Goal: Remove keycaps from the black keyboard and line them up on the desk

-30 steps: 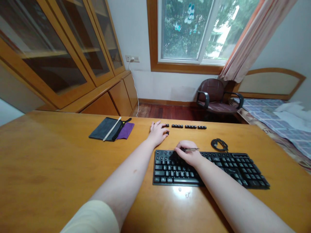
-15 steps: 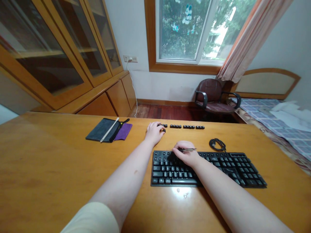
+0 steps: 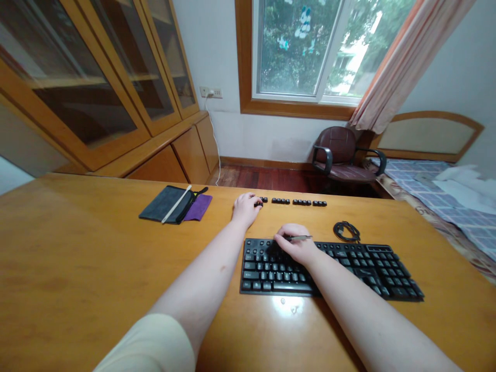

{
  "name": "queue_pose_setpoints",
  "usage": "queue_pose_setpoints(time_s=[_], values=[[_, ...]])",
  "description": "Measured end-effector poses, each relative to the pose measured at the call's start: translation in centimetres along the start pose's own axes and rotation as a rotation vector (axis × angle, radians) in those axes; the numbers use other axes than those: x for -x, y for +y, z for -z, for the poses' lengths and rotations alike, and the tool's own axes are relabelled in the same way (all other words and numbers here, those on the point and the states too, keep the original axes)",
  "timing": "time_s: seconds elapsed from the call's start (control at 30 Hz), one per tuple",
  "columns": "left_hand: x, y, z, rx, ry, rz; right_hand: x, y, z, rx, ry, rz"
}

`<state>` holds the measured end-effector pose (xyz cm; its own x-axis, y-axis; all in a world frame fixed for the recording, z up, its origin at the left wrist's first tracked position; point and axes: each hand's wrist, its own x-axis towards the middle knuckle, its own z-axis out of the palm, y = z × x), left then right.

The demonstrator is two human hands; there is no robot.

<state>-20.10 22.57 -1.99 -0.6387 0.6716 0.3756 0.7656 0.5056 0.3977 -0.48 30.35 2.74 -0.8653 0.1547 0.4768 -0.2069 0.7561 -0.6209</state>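
My left hand (image 3: 245, 209) is at the far edge of the desk, thumb and finger pinched on a small black keycap (image 3: 259, 204), right beside the left end of a row of keycaps (image 3: 281, 201). My right hand (image 3: 296, 244) rests over the upper middle of a black keyboard (image 3: 289, 287). It is closed on a slim grey metal tool (image 3: 301, 237) that looks like tweezers; one end sticks out to the right, and the other is hidden by the fingers. Caps are off part of the keyboard's upper left, where small switches (image 3: 261, 251) show.
A coiled black cable (image 3: 346, 232) lies behind the keyboard. On the left are a dark grey pouch (image 3: 160, 204), a light stick (image 3: 176, 204) and a purple cloth (image 3: 198, 207). Past the wooden desk (image 3: 96, 268) stand a chair (image 3: 337, 150), a cabinet (image 3: 186, 155) and a bed (image 3: 418, 178).
My left hand has moved the keycap slightly away from me, closer to the row. My right hand stays over the keyboard with the tool. The view has shifted a little.
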Motion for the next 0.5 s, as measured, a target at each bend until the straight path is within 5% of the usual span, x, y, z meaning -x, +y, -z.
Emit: queue_pose_setpoints(time_s=[0.5], values=[[0.51, 0.08, 0.81, 0.002, 0.017, 0.025, 0.03, 0.08, 0.07, -0.007, -0.002, -0.002]])
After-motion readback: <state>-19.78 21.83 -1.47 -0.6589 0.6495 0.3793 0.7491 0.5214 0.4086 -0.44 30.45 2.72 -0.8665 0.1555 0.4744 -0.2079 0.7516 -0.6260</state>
